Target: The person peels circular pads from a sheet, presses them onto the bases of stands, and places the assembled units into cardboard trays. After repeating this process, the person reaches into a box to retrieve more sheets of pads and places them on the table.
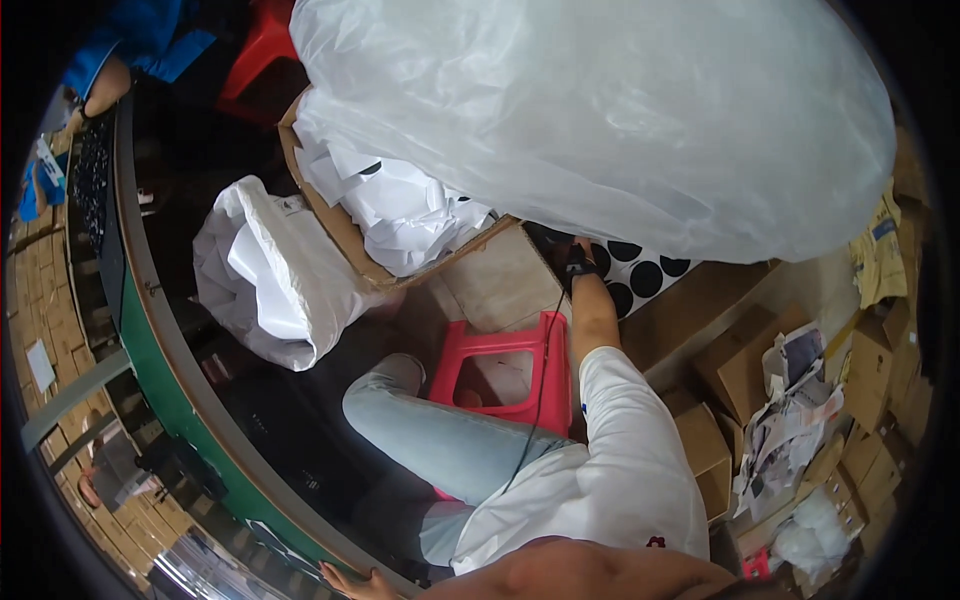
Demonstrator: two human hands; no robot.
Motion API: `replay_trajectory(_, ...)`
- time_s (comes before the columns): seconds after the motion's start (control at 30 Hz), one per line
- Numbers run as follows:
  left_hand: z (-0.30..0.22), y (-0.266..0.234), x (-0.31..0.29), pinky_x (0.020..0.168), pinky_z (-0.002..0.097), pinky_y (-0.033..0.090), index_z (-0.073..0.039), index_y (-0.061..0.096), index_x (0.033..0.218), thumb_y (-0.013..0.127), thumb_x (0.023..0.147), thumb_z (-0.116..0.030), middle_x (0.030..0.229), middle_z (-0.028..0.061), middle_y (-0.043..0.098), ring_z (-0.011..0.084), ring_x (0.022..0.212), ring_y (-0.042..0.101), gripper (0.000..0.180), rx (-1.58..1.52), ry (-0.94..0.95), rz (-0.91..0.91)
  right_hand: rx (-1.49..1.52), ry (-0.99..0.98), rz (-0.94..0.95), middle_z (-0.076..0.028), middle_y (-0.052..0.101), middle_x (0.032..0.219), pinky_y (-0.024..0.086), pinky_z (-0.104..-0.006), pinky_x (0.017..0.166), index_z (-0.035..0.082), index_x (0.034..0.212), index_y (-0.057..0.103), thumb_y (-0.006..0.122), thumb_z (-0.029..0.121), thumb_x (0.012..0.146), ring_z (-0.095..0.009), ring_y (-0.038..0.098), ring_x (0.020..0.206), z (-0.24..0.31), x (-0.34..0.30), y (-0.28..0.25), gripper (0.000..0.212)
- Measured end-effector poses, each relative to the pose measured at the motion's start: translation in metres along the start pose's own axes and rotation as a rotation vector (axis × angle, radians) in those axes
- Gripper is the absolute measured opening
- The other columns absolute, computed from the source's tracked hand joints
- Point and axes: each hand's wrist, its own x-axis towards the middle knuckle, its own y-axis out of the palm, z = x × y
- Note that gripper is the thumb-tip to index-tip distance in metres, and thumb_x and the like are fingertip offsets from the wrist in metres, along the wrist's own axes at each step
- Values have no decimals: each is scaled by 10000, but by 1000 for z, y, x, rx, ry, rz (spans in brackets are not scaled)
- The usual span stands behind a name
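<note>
My right hand point(577, 250) reaches forward past a black wrist strap, its fingers mostly hidden under a huge clear plastic bag point(600, 120). It touches a white sheet with black dots point(640, 272). A thin black cable runs back along that arm. My left hand point(350, 580) rests with fingers apart on the edge of a green-rimmed table point(170, 400) at the bottom. A red plastic stool point(500, 365) stands between my jeans-clad leg point(440, 440) and my right arm.
An open cardboard box point(345, 235) of crumpled white paper sits under the clear bag, with a white sack point(270, 280) of paper beside it. Several cardboard boxes point(720, 370) and loose papers crowd the right. Another person's blue sleeve point(140, 40) and another red stool point(265, 40) are at the top left.
</note>
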Motion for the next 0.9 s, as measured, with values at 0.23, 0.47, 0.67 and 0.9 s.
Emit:
replay_trajectory(0.23, -21, -17, 9, 1021, 609, 270, -27, 451, 1311, 715, 646, -370, 1373, 228, 388, 450, 1270, 321, 793, 73, -24, -20, 42, 66, -117, -128, 484, 1315, 387, -434, 970, 57, 1295, 446, 517, 439, 874, -315, 463, 1153, -123, -23, -85, 573)
replay_trajectory(0.47, 17, -9, 37, 1016, 615, 270, 9, 442, 1305, 674, 640, -279, 1356, 237, 409, 455, 1260, 332, 761, 221, 811, -213, 140, 46, -234, -121, 489, 1309, 396, -453, 962, 72, 1297, 447, 570, 417, 854, -327, 459, 1157, -49, 62, 27, 574)
replay_trajectory(0.67, -24, -19, 12, 1011, 610, 277, 15, 439, 1301, 680, 639, -258, 1347, 244, 419, 450, 1242, 363, 755, 181, -88, 81, 237, 2, -331, -116, 493, 1305, 402, -467, 957, 83, 1299, 448, 609, 401, 840, -335, 456, 1160, -44, 35, 8, 581)
replay_trajectory(0.9, -49, -32, 23, 1011, 582, 297, 6, 436, 1295, 675, 660, -200, 1330, 244, 434, 441, 1229, 386, 709, 37, 44, 2, 590, 55, 149, -79, 551, 1182, 486, -461, 830, 107, 1246, 489, 687, 391, 778, -338, 530, 1040, -48, -69, 25, 582)
